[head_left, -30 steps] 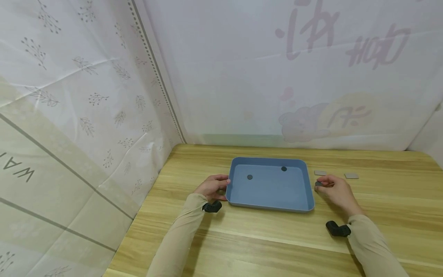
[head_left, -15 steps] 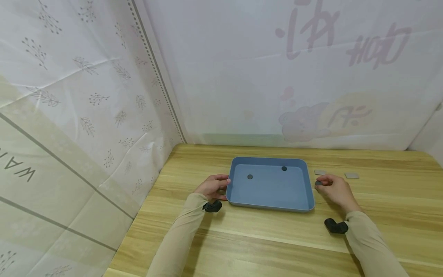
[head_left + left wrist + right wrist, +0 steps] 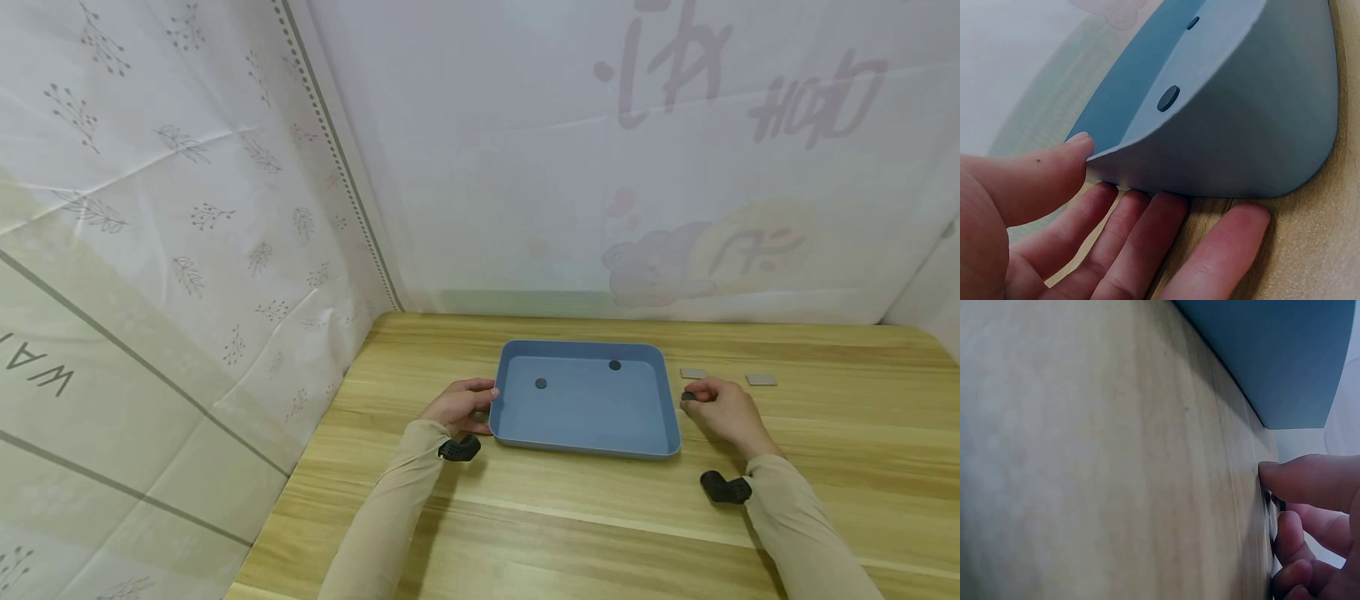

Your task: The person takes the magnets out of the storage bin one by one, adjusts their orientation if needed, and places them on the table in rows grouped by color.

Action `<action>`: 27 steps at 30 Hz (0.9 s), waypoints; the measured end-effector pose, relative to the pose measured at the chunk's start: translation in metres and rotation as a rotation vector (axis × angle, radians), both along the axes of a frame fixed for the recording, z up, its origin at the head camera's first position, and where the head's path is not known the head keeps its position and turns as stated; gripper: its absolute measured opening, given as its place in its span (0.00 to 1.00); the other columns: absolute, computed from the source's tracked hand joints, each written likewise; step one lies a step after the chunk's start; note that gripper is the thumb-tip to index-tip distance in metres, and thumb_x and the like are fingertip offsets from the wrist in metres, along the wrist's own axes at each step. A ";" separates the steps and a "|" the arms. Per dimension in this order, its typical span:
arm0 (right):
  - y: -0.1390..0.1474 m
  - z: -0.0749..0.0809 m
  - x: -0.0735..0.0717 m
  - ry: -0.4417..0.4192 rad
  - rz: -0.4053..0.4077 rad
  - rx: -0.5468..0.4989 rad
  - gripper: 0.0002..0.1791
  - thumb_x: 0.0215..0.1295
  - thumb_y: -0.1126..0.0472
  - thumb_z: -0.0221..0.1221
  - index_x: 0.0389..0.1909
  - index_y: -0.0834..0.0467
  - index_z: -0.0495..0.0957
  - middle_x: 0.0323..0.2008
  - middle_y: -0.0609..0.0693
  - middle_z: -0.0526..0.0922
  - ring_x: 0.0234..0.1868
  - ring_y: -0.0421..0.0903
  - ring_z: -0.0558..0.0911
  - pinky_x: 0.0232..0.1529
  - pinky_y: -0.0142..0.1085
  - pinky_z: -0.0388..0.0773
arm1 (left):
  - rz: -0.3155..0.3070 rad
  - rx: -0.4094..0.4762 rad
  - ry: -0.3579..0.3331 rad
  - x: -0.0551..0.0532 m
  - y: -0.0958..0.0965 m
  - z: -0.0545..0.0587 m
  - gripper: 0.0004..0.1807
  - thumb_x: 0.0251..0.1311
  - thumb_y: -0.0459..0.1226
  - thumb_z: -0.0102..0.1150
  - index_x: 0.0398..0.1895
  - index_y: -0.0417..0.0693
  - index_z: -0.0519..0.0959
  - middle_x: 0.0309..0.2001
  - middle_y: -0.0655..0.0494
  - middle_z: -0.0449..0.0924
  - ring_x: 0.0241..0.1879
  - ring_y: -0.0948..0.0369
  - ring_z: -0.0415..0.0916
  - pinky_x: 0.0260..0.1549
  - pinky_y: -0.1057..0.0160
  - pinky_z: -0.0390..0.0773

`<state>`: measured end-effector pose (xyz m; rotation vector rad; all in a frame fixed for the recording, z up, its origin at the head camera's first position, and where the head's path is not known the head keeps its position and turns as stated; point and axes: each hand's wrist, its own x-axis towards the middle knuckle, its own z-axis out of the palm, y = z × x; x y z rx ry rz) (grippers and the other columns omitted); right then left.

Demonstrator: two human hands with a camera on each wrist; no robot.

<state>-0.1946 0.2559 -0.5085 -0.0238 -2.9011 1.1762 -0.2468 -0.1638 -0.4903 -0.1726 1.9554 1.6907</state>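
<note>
The blue tray (image 3: 585, 421) sits flat on the wood table (image 3: 570, 533), right of center in the lower half of the frame. There are 2 dark bits in it: a left disc (image 3: 541, 383) at mid-left of the tray and a back disc (image 3: 615, 365) near its upper right.

Left hand (image 3: 457, 406) is at the tray's left side, fingers spread and fairly straight, 1 tip at the rim and others by the outer wall. Not a clamp, looks more like steadying. Right hand (image 3: 727, 414) is just off the tray's right wall, fingertips closed in a pinch on a small dark piece (image 3: 687, 397). Probably a disc like the other 2, but the fingers hide most of it. Just above that hand in the frame lies a near grey plate (image 3: 693, 373), with an outer grey plate (image 3: 761, 380) farther right.

Tips for this bit: pinch by opposite edges with the finger pads, firm but no death grip, since something that small could pop out. Watch those knuckles around the near plate so it doesn't get nudged. And go easy on the left side; a hard push could slide the whole tray into the right hand.
</note>
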 end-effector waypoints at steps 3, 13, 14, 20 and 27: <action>0.000 0.000 0.000 -0.009 0.001 0.000 0.17 0.63 0.60 0.61 0.48 0.66 0.79 0.41 0.63 0.82 0.42 0.56 0.79 0.39 0.39 0.72 | 0.002 0.000 0.003 0.000 0.000 0.000 0.25 0.69 0.38 0.54 0.67 0.42 0.68 0.52 0.40 0.78 0.43 0.55 0.79 0.33 0.54 0.84; 0.000 -0.001 -0.001 -0.030 0.003 0.003 0.18 0.63 0.59 0.60 0.49 0.66 0.78 0.43 0.64 0.81 0.43 0.58 0.79 0.41 0.44 0.74 | 0.003 0.001 0.008 0.001 0.001 0.000 0.25 0.69 0.38 0.54 0.67 0.41 0.68 0.51 0.40 0.79 0.42 0.55 0.79 0.34 0.52 0.84; 0.000 -0.001 -0.001 -0.030 0.004 0.004 0.18 0.63 0.59 0.60 0.49 0.66 0.78 0.43 0.64 0.81 0.44 0.58 0.79 0.41 0.45 0.74 | 0.004 0.001 0.008 0.001 0.001 0.000 0.25 0.69 0.38 0.54 0.67 0.41 0.68 0.50 0.40 0.79 0.41 0.56 0.79 0.34 0.52 0.84; -0.001 -0.001 -0.001 -0.023 0.008 0.011 0.17 0.63 0.60 0.59 0.49 0.67 0.78 0.43 0.64 0.81 0.43 0.58 0.79 0.41 0.45 0.74 | 0.011 0.002 0.009 0.001 0.001 0.001 0.25 0.69 0.37 0.54 0.67 0.41 0.68 0.50 0.40 0.79 0.41 0.56 0.79 0.34 0.52 0.84; -0.001 -0.001 0.000 -0.022 0.007 0.009 0.17 0.64 0.59 0.59 0.49 0.66 0.78 0.43 0.64 0.81 0.43 0.58 0.79 0.41 0.45 0.74 | -0.001 0.001 0.011 0.001 0.001 0.001 0.25 0.69 0.37 0.53 0.67 0.41 0.68 0.52 0.39 0.79 0.42 0.55 0.79 0.35 0.52 0.84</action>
